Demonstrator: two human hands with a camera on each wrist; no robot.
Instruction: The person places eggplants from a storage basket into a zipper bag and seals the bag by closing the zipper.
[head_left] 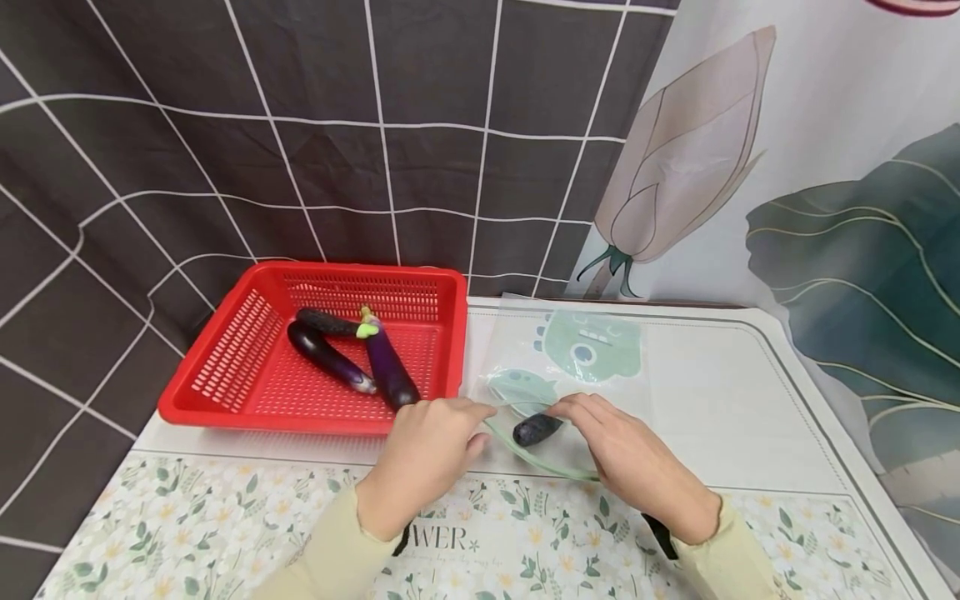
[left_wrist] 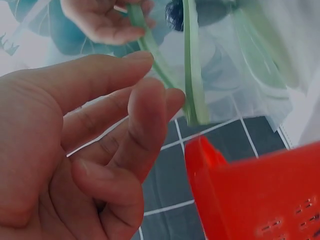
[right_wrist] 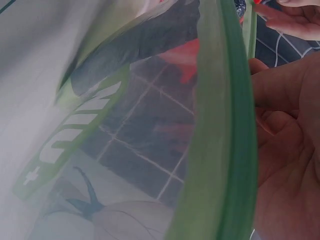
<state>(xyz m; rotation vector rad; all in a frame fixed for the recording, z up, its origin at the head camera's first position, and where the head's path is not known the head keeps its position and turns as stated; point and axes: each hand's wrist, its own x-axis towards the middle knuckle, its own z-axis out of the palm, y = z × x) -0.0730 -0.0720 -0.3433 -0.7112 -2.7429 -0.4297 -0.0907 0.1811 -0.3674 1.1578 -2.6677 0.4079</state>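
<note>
A clear zip bag (head_left: 517, 385) with green fish-like prints and a green zip strip lies on the table with its mouth parted. A dark, rough cucumber-like vegetable (head_left: 537, 429) lies inside the mouth; its far end is hidden by the right hand. My left hand (head_left: 431, 450) is at the left end of the strip. In the left wrist view its fingers (left_wrist: 147, 107) are loosely bent, one fingertip beside the strip (left_wrist: 192, 75). My right hand (head_left: 637, 462) pinches the other end of the strip, its fingers curled at the edge.
A red plastic basket (head_left: 262, 421) stands on the left, holding two eggplants (head_left: 390, 362) and a dark bumpy cucumber (head_left: 326, 322). A flowered cloth (head_left: 247, 521) covers the near part of the white table (head_left: 742, 400). Dark checked and flower-printed curtains (head_left: 420, 167) hang behind.
</note>
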